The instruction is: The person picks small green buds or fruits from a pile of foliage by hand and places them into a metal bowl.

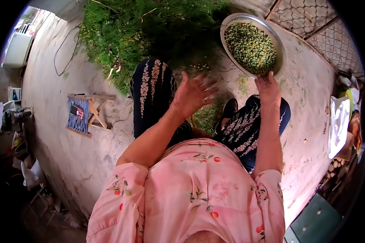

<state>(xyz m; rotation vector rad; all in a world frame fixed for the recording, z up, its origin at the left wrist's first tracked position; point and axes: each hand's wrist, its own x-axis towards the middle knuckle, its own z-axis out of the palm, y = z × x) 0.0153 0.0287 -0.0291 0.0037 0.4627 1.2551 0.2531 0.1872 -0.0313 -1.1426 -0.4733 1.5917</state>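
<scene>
With fingers spread and nothing in it, my left hand [194, 94] hovers above my knees. My right hand [267, 86] is raised at the near rim of a round metal basin [280, 60]; whether its fingertips touch the rim I cannot tell. Small round green fruits or seed cones [251, 47] fill much of the basin. A large heap of feathery green branches [115, 39] lies on the floor in front of me, left of the basin, and some of it bears small pale round fruits. Loose green bits [205, 117] lie between my legs.
A folding wooden stool [99, 112] with a blue strap seat stands on the concrete floor at left, a dark object and a red one on it. A thin cable [56, 62] curves behind it. Wire mesh [337, 39] is at upper right; a white bag [337, 126] and stacked wood line the right side.
</scene>
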